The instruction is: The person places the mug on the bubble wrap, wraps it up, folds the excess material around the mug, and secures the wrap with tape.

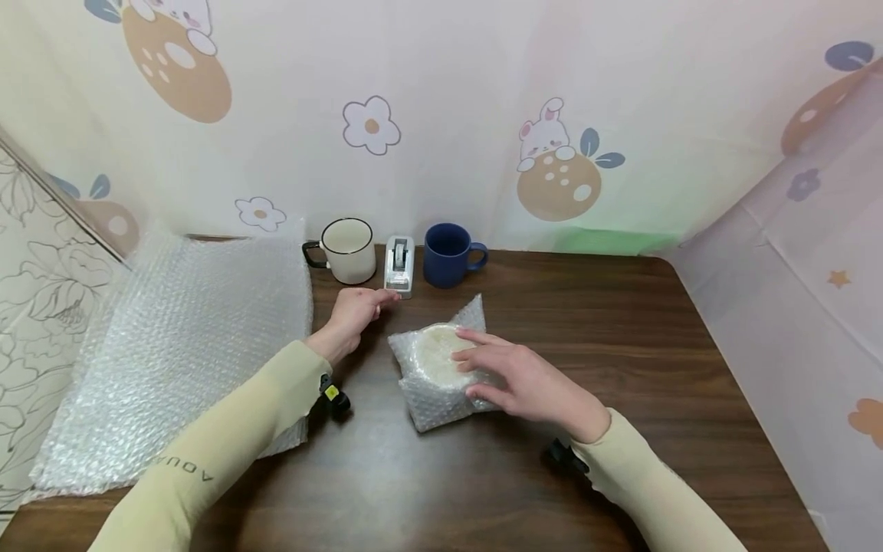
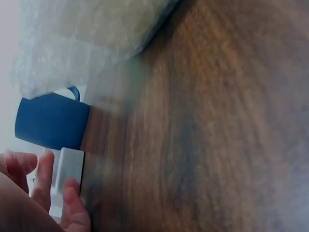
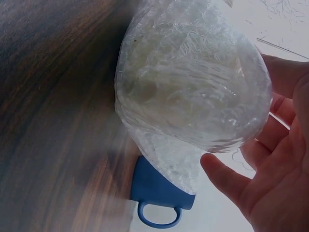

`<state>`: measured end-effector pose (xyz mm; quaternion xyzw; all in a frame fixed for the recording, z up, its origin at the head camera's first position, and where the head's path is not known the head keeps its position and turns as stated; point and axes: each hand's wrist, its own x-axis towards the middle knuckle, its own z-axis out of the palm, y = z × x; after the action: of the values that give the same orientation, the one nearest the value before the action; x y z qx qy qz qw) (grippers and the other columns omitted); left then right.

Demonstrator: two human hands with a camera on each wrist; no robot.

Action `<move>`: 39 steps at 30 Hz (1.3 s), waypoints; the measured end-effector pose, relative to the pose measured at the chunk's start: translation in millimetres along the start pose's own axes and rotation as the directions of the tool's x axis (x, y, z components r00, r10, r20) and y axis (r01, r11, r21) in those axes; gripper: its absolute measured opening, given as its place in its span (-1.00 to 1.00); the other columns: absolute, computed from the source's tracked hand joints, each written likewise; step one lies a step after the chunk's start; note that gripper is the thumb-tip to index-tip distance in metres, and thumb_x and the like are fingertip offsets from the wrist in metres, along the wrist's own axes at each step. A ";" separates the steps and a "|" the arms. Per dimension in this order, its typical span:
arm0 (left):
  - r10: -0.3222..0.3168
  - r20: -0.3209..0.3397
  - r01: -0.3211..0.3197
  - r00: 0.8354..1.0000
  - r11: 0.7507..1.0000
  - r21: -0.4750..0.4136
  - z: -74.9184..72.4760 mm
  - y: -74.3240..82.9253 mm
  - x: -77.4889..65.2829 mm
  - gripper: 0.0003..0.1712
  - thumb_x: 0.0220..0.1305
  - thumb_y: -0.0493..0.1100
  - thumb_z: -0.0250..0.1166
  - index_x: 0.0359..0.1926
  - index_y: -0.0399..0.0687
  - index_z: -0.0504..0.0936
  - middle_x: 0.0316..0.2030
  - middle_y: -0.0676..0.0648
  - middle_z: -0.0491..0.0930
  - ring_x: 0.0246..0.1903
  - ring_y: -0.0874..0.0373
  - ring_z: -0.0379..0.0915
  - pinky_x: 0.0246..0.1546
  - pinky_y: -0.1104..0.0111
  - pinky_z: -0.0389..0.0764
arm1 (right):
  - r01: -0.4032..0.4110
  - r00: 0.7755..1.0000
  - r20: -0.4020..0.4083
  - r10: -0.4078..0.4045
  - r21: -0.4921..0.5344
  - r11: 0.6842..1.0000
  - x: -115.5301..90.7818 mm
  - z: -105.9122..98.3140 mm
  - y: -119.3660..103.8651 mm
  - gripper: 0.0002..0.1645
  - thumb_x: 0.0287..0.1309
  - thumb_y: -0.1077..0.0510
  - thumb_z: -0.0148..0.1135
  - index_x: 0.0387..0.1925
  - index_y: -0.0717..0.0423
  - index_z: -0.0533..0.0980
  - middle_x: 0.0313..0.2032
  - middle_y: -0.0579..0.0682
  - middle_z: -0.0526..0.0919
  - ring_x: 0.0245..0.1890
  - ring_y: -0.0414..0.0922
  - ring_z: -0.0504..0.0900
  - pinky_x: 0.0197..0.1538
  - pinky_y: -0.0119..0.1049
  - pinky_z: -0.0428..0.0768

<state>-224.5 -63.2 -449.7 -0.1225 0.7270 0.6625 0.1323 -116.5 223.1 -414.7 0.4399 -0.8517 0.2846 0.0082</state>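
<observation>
A round, pale object wrapped in bubble wrap point(image 1: 436, 360) sits on the table in front of the person, with loose corners of wrap sticking out. The kind of object inside cannot be made out. My right hand point(image 1: 520, 379) lies over its right side, fingers spread and fingertips on the wrap. Farther back, my left hand point(image 1: 353, 316) reaches to the near end of a clear-and-white tape dispenser point(image 1: 398, 268). In the left wrist view its fingers point(image 2: 44, 179) are loosely spread beside the dispenser point(image 2: 71, 166); whether they touch it is unclear.
Left of the dispenser stands a cream mug point(image 1: 352, 261) with a black rim and handle; right of it, a blue mug point(image 1: 444, 264). A large sheet of bubble wrap point(image 1: 200, 345) covers the table's left side. A patterned curtain point(image 1: 441, 115) hangs behind the wooden table point(image 1: 621, 345).
</observation>
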 end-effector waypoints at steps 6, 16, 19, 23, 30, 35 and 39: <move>0.014 -0.044 -0.014 0.999 1.000 -0.014 2.7 0.3 8.2 -0.69 0.32 -0.06 0.34 -0.15 -0.24 0.76 -0.27 -0.09 0.69 -0.37 0.14 0.41 -0.22 0.34 0.41 | -0.004 1.000 -0.001 0.004 -0.001 1.000 0.7 0.8 0.2 -0.59 0.23 0.01 0.39 0.08 0.01 0.60 0.16 -0.15 0.61 0.44 -0.13 0.22 0.27 -0.12 0.45; 0.009 -0.033 -0.010 0.999 0.999 -0.031 6.7 -1.6 15.5 -0.77 0.35 -0.16 0.31 -0.25 -0.30 0.75 -0.33 -0.09 0.75 -0.43 0.23 0.61 -0.30 0.40 0.47 | -0.002 1.000 -0.006 0.002 0.003 1.000 0.4 2.0 1.9 -0.60 0.24 0.02 0.38 0.08 0.02 0.60 0.17 -0.13 0.61 0.44 -0.11 0.23 0.28 -0.12 0.43; 0.055 -0.004 -0.055 0.998 0.996 0.064 5.7 -2.0 18.1 -0.76 0.34 -0.18 0.31 -0.29 -0.32 0.75 -0.34 -0.12 0.75 -0.43 0.23 0.60 -0.34 0.44 0.46 | -0.003 1.000 -0.007 0.003 0.003 1.000 0.2 2.1 2.7 -0.57 0.24 0.01 0.38 0.11 0.02 0.59 0.18 -0.13 0.60 0.44 -0.10 0.23 0.28 -0.11 0.43; 0.149 0.016 -0.149 0.989 0.961 0.232 2.5 -4.7 19.1 -0.66 0.35 -0.12 0.33 -0.39 -0.35 0.75 -0.34 -0.13 0.76 -0.35 0.17 0.59 -0.36 0.43 0.40 | 0.009 1.000 -0.011 -0.009 0.011 1.000 0.5 2.1 2.7 -0.61 0.24 0.01 0.38 0.06 0.01 0.60 0.16 -0.13 0.61 0.44 -0.09 0.24 0.29 -0.13 0.42; 0.300 0.081 -0.292 0.951 0.777 0.557 -6.1 -13.0 21.4 -0.63 0.29 -0.02 0.35 -0.59 -0.09 0.78 -0.64 0.03 0.65 -0.49 0.13 0.46 -0.50 0.35 0.40 | 0.012 1.000 -0.006 -0.011 0.020 1.000 1.4 4.3 2.9 -0.66 0.24 0.01 0.38 0.00 0.00 0.61 0.16 -0.13 0.62 0.44 -0.09 0.23 0.28 -0.14 0.43; 0.313 0.161 -0.346 0.936 0.740 0.576 -4.6 -1.0 14.1 -0.62 0.28 0.02 0.34 -0.56 -0.12 0.78 -0.57 0.00 0.68 -0.48 0.12 0.47 -0.46 0.33 0.42 | 0.001 1.000 -0.005 -0.001 0.016 1.000 2.0 2.9 2.2 -0.64 0.21 0.01 0.41 0.01 0.00 0.61 0.16 -0.15 0.62 0.44 -0.11 0.22 0.30 -0.12 0.41; 0.329 0.241 -0.408 0.913 0.744 0.530 0.5 22.5 -4.1 -0.54 0.30 0.15 0.32 -0.48 -0.14 0.73 -0.43 -0.02 0.70 -0.42 0.12 0.41 -0.39 0.29 0.40 | -0.010 1.000 0.007 0.010 0.015 1.000 1.2 2.2 1.4 -0.60 0.22 0.02 0.40 0.07 0.02 0.60 0.17 -0.13 0.60 0.45 -0.10 0.21 0.28 -0.10 0.43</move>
<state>-228.6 -60.6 -427.4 0.1130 0.8903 0.4344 0.0771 -117.7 221.7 -416.9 0.4365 -0.8519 0.2895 0.0008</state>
